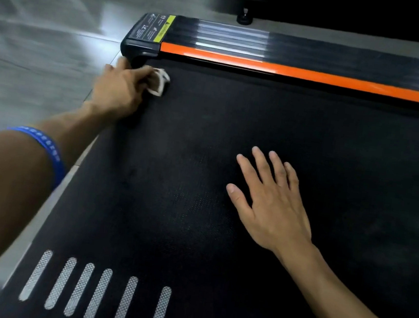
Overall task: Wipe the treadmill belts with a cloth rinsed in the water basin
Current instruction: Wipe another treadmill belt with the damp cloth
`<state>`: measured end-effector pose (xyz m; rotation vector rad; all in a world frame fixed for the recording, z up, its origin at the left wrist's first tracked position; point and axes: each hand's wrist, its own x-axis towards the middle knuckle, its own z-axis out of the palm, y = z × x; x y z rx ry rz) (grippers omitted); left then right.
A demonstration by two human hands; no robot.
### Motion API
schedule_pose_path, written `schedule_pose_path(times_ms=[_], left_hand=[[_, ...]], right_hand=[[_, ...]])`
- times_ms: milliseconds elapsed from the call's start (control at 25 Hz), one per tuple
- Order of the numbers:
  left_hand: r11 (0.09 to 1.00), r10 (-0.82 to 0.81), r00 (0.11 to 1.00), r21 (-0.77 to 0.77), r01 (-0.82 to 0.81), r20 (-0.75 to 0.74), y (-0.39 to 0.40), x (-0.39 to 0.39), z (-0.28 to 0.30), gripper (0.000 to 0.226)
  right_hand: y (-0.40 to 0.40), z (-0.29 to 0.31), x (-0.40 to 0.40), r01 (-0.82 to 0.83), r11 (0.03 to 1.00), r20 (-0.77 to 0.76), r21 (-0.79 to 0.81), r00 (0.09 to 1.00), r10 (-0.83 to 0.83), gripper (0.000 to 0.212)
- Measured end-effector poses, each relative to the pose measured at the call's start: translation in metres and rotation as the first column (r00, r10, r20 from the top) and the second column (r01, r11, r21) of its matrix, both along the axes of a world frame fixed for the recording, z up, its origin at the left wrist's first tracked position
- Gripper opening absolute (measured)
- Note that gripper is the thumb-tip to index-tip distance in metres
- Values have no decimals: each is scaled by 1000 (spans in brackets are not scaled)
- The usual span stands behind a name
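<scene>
Belt (203, 158) wide open across the middle and right; the orange-striped side rail (296, 72) walls the far edge, right hand (272, 202) planted mid-belt.

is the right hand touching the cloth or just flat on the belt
Apart. The head view shows the right hand spread flat on the black belt, with bare belt between it and the white cloth, which is bunched in the left hand at the far corner.

Black, orange and grey around a treadmill belt

The black, finely dotted rubber treadmill belt (233, 135) carries six silver-grey textured stripes (92, 293) at its near edge. Along its far edge runs a glossy orange side strip (296, 72), then a black ribbed rail with a yellow-green warning label (162, 28). A crumpled white cloth (160, 81) lies at the belt's far-left corner; a blue patterned wristband (47, 152) and grey floor (29, 52) lie left of the belt.
</scene>
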<state>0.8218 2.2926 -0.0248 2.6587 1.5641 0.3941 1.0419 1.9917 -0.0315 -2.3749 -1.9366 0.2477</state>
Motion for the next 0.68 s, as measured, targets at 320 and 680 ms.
schedule_pose_path(times_ms=[320, 680], left_hand=[[980, -200, 979, -6, 200, 35, -103, 88, 3, 42], [998, 67, 998, -18, -67, 2, -67, -20, 4, 47]], right_hand=[[0, -5, 2, -17, 999, 21, 27, 1000, 17, 66], [0, -7, 3, -16, 999, 39, 46, 999, 14, 63]])
